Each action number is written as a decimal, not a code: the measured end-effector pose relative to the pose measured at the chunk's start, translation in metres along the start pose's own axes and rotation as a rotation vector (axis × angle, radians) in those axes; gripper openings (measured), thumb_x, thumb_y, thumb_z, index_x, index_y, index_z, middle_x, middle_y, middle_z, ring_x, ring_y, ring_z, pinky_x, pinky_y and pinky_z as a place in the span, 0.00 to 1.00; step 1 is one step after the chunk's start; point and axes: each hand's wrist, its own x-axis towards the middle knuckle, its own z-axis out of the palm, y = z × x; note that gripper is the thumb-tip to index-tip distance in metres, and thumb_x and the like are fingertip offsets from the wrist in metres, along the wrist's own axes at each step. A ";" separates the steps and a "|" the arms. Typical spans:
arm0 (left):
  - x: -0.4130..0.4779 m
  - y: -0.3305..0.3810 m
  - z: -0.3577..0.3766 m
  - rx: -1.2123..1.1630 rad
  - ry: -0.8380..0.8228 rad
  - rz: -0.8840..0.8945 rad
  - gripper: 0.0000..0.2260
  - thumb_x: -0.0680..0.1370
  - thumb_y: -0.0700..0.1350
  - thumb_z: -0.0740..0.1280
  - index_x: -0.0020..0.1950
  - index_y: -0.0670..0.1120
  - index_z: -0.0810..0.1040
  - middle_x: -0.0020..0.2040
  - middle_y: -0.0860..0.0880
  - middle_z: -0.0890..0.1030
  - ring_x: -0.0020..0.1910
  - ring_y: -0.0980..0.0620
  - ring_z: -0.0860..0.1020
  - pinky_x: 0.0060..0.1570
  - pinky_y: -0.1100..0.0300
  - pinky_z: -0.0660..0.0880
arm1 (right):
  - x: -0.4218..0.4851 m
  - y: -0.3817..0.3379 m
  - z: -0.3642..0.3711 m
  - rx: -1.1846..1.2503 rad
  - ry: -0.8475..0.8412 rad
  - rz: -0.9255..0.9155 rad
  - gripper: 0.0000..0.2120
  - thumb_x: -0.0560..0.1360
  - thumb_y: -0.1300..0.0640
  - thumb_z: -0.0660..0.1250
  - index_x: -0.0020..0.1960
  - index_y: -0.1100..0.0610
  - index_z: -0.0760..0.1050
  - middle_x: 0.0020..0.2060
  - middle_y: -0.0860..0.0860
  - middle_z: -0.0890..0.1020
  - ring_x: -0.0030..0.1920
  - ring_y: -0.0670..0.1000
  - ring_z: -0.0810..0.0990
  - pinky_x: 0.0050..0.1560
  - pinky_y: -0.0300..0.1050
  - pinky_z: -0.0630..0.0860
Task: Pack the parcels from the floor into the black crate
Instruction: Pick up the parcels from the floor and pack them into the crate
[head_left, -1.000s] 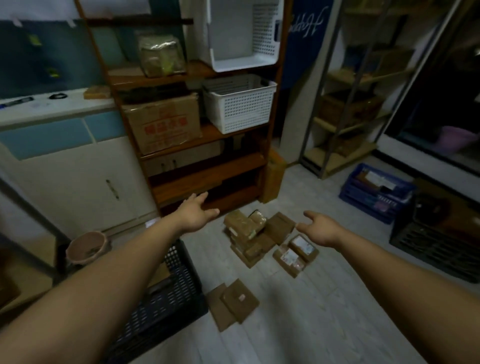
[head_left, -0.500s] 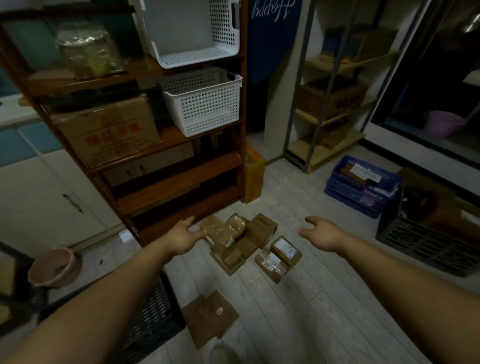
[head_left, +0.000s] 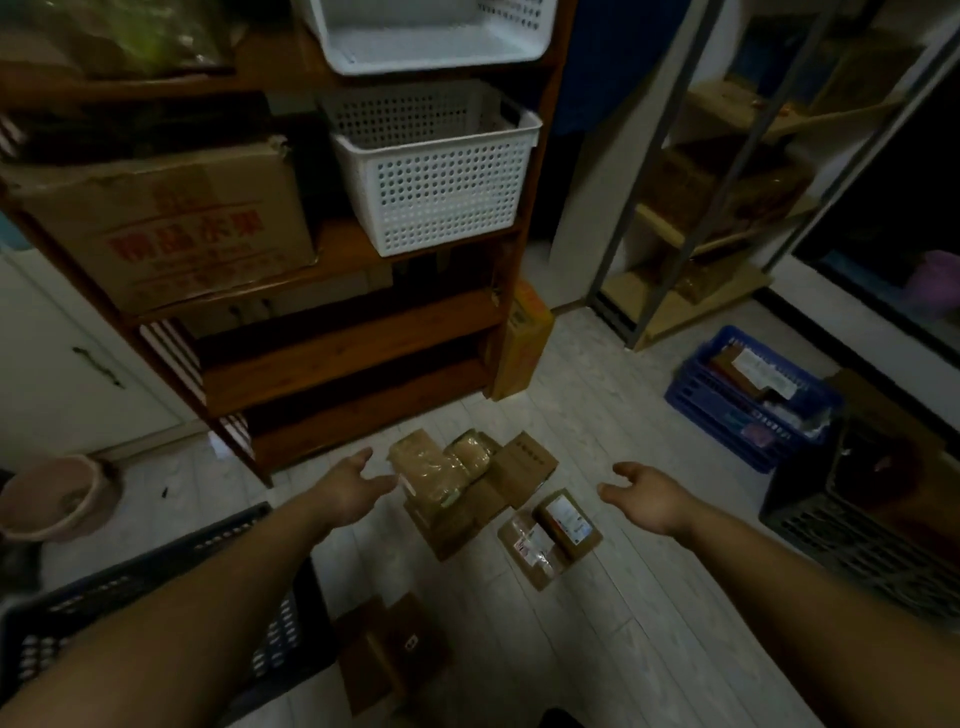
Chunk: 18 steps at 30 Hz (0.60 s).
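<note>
both hands are stretched forward over the floor (head_left: 597, 623), fingers loose and spread, palms turned in toward each other, holding nothing. the left hand (head_left: 353, 491) and right hand (head_left: 644, 499) bracket the heap of parcels (head_left: 467, 499), which lies ahead of the person and between the two hands, not touched by either.

the heap is not centred in that gap. the left hand is nearer: its fingertips sit just beside the left edge of the tape-wrapped parcel (head_left: 431, 467) on top of the heap. the right hand is well apart from the heap itself; what lies closest to it is the small labelled parcel (head_left: 563, 519), below and to the left of its fingers. that parcel's long axis runs on a diagonal, far end to the left and near end to the right, so i judge a grip across its short sides would need the wrist turned.

two flat parcels (head_left: 395, 644) lie apart, closer to the person's feet.

a black crate (head_left: 197, 540) sits at the lower left, partly under the left forearm; a second dark crate (head_left: 852, 525) stands at the right. which one is meant i cannot tell, though the left one is nearer. likely next step: close in on the wrapped parcel, left hand first.
</note>
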 end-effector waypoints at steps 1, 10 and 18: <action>0.006 -0.004 -0.003 -0.020 0.007 -0.018 0.31 0.79 0.51 0.62 0.78 0.46 0.51 0.78 0.45 0.54 0.68 0.48 0.68 0.63 0.57 0.67 | 0.012 -0.008 0.002 -0.022 -0.025 -0.012 0.33 0.79 0.47 0.62 0.77 0.59 0.54 0.74 0.56 0.63 0.71 0.55 0.66 0.67 0.42 0.63; 0.051 -0.042 0.009 -0.230 0.129 -0.282 0.35 0.77 0.55 0.65 0.78 0.48 0.51 0.77 0.44 0.57 0.73 0.43 0.62 0.72 0.50 0.62 | 0.131 -0.070 0.027 -0.262 -0.299 -0.322 0.07 0.80 0.58 0.62 0.56 0.54 0.74 0.50 0.52 0.75 0.52 0.51 0.75 0.48 0.39 0.72; 0.165 -0.063 0.092 -0.378 0.090 -0.469 0.40 0.72 0.59 0.70 0.77 0.49 0.54 0.67 0.43 0.72 0.57 0.44 0.78 0.48 0.64 0.75 | 0.300 -0.039 0.084 -0.246 -0.374 -0.371 0.04 0.73 0.44 0.64 0.48 0.40 0.73 0.45 0.47 0.79 0.45 0.50 0.78 0.48 0.50 0.78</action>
